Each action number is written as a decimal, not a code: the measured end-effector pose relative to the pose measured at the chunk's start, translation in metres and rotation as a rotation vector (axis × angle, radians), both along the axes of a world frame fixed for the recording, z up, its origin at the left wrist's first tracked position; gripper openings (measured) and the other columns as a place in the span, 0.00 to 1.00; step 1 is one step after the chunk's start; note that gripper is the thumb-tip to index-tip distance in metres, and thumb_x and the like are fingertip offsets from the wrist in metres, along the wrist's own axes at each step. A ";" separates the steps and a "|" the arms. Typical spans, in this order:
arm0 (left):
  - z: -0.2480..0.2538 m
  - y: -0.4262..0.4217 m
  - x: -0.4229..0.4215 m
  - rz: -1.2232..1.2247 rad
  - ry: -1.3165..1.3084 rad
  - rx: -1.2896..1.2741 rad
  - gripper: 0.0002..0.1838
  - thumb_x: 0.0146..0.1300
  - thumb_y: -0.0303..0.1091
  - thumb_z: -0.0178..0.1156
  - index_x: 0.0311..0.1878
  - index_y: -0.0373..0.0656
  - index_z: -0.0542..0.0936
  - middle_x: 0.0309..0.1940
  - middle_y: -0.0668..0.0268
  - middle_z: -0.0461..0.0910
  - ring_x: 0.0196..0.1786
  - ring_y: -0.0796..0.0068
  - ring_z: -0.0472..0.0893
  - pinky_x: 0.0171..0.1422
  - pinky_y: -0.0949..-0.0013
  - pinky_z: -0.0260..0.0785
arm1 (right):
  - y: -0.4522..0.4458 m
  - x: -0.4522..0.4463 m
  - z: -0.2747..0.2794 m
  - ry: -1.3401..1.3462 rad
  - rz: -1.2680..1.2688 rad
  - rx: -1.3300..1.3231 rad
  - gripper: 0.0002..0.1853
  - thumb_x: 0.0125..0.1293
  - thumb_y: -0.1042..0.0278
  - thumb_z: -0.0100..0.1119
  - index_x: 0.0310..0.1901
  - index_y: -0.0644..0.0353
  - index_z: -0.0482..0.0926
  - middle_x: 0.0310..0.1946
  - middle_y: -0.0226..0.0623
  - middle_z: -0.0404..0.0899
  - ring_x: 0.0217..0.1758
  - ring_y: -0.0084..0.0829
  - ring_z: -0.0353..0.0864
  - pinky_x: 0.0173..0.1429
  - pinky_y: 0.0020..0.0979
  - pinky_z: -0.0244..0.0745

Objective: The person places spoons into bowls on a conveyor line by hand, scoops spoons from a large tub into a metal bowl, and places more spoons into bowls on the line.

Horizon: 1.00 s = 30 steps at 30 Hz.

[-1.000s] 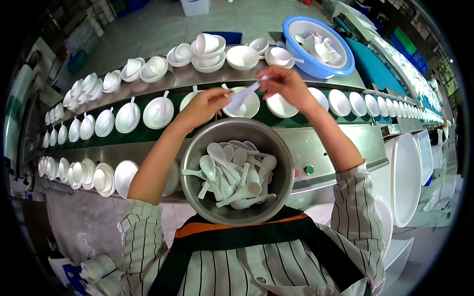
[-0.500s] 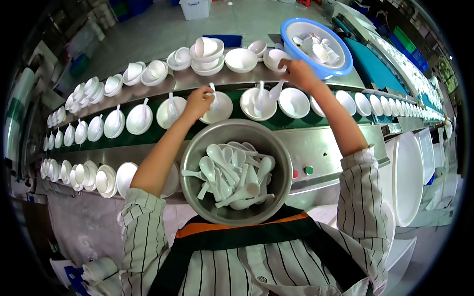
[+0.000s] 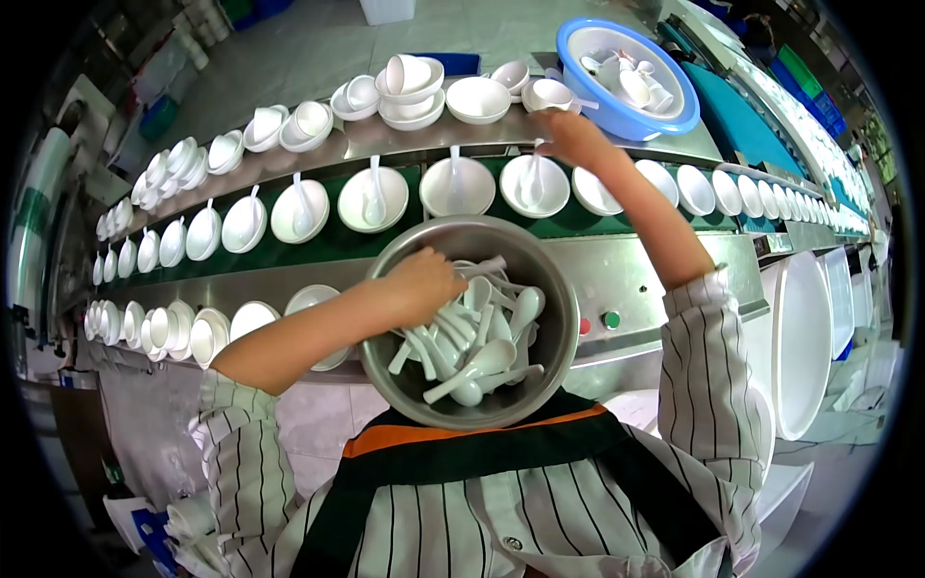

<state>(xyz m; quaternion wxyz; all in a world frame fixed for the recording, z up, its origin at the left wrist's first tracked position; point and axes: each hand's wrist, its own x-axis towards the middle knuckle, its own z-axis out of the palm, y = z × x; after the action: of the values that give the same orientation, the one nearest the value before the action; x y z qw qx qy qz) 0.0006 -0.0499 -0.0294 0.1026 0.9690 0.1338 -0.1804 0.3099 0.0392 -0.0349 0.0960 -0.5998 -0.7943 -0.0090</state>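
Observation:
My left hand (image 3: 424,285) reaches into a steel basin (image 3: 567,347) of white spoons (image 3: 474,370); its fingers are curled down among them, and what they grip, if anything, is hidden. My right hand (image 3: 568,138) is above the conveyor, its fingers closed at the handle of the white spoon (image 3: 531,183) that lies in a white bowl (image 3: 545,205). To the left, bowls such as this one (image 3: 358,211) travel on the green belt (image 3: 412,212), each with a spoon in it. Right of my right hand, another bowl (image 3: 594,193) shows no spoon.
Stacked bowls and cups (image 3: 412,91) line the steel ledge behind the belt. A blue-rimmed tub (image 3: 686,114) of spoons and cups stands at the back right. More bowls (image 3: 209,336) sit along the near left ledge. Red and green buttons (image 3: 611,319) are right of the basin.
My left hand has gone from a bowl on the belt down into the basin. My right hand has lowered its spoon into a bowl. The bowls have shifted left along the belt.

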 end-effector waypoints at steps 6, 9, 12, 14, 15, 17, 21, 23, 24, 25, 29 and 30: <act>0.005 0.002 -0.004 0.055 0.033 -0.303 0.13 0.48 0.36 0.66 0.34 0.39 0.80 0.32 0.58 0.78 0.42 0.56 0.77 0.46 0.60 0.68 | -0.115 -0.100 0.036 -0.003 0.332 -0.384 0.19 0.56 0.62 0.61 0.49 0.54 0.75 0.28 0.46 0.80 0.30 0.43 0.81 0.33 0.40 0.76; 0.026 0.010 0.006 0.109 0.018 -0.456 0.12 0.51 0.37 0.64 0.33 0.37 0.79 0.28 0.56 0.78 0.37 0.56 0.77 0.41 0.60 0.68 | -0.135 -0.100 -0.030 -0.183 0.489 -0.157 0.19 0.54 0.65 0.60 0.48 0.58 0.74 0.35 0.40 0.79 0.30 0.39 0.82 0.31 0.37 0.76; 0.051 0.024 0.013 0.158 0.004 -0.666 0.15 0.57 0.40 0.62 0.34 0.35 0.79 0.25 0.55 0.78 0.27 0.60 0.77 0.35 0.63 0.67 | -0.135 -0.102 -0.027 -0.137 0.450 -0.078 0.12 0.51 0.70 0.57 0.39 0.59 0.76 0.29 0.38 0.78 0.29 0.38 0.82 0.30 0.36 0.76; 0.054 0.042 0.010 0.247 -0.147 -0.728 0.14 0.60 0.41 0.60 0.36 0.38 0.80 0.27 0.63 0.79 0.30 0.73 0.78 0.38 0.69 0.69 | -0.133 -0.094 -0.019 -0.027 0.443 -0.087 0.10 0.51 0.71 0.57 0.37 0.59 0.76 0.29 0.40 0.78 0.29 0.40 0.82 0.31 0.36 0.76; 0.051 0.050 0.007 0.354 -0.317 -0.820 0.13 0.61 0.41 0.59 0.37 0.39 0.80 0.28 0.66 0.80 0.32 0.76 0.78 0.40 0.71 0.70 | -0.133 -0.091 -0.013 0.030 0.439 -0.095 0.09 0.51 0.71 0.57 0.36 0.59 0.76 0.29 0.41 0.78 0.29 0.40 0.81 0.31 0.36 0.76; 0.036 0.073 0.007 0.605 -0.671 -0.986 0.12 0.64 0.41 0.57 0.38 0.41 0.79 0.31 0.69 0.80 0.35 0.79 0.78 0.44 0.73 0.71 | -0.128 -0.086 -0.001 0.181 0.384 -0.080 0.08 0.50 0.73 0.59 0.34 0.59 0.76 0.26 0.41 0.78 0.29 0.40 0.81 0.32 0.37 0.76; -0.027 0.117 0.008 1.052 -0.954 -0.981 0.14 0.67 0.43 0.53 0.42 0.41 0.78 0.34 0.69 0.79 0.36 0.80 0.79 0.43 0.74 0.72 | -0.118 -0.078 0.013 0.320 0.368 -0.074 0.11 0.50 0.75 0.61 0.37 0.58 0.76 0.27 0.40 0.80 0.31 0.40 0.81 0.36 0.38 0.76; -0.067 0.129 0.028 1.093 -0.955 -0.962 0.15 0.66 0.43 0.55 0.43 0.41 0.78 0.36 0.68 0.79 0.36 0.80 0.78 0.40 0.73 0.71 | -0.114 -0.064 0.025 0.420 0.388 -0.122 0.13 0.50 0.75 0.62 0.39 0.58 0.76 0.28 0.40 0.81 0.32 0.41 0.82 0.37 0.38 0.76; -0.071 0.129 0.037 1.103 -0.950 -0.911 0.14 0.65 0.42 0.55 0.44 0.40 0.78 0.35 0.68 0.79 0.36 0.80 0.78 0.39 0.73 0.71 | -0.114 -0.058 0.045 0.458 0.325 -0.109 0.15 0.51 0.75 0.63 0.42 0.57 0.75 0.30 0.39 0.82 0.34 0.42 0.82 0.39 0.37 0.76; -0.070 0.124 0.045 1.116 -0.944 -0.866 0.14 0.65 0.42 0.55 0.44 0.40 0.78 0.35 0.68 0.79 0.35 0.79 0.77 0.38 0.73 0.70 | -0.104 -0.051 0.048 0.485 0.311 -0.025 0.15 0.52 0.75 0.63 0.43 0.57 0.75 0.29 0.38 0.82 0.34 0.41 0.82 0.39 0.37 0.76; -0.055 0.116 0.070 1.066 -0.950 -0.772 0.12 0.65 0.39 0.54 0.41 0.39 0.78 0.32 0.67 0.78 0.32 0.79 0.77 0.35 0.72 0.69 | -0.049 -0.014 0.056 0.307 0.130 0.226 0.12 0.49 0.75 0.64 0.38 0.60 0.76 0.27 0.39 0.81 0.31 0.39 0.82 0.33 0.35 0.75; -0.069 0.117 0.093 1.081 -0.941 -0.749 0.12 0.65 0.39 0.53 0.41 0.39 0.78 0.32 0.66 0.78 0.31 0.79 0.77 0.33 0.72 0.69 | -0.032 0.014 0.034 0.267 0.069 0.119 0.13 0.49 0.71 0.65 0.38 0.59 0.77 0.29 0.39 0.82 0.33 0.40 0.82 0.36 0.37 0.76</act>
<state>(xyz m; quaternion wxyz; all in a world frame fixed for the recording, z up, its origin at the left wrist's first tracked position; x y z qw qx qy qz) 0.0935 0.0674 -0.0983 0.5390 0.6460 0.4572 0.2881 0.3243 0.0074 -0.0011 0.2365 -0.5614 -0.7926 0.0271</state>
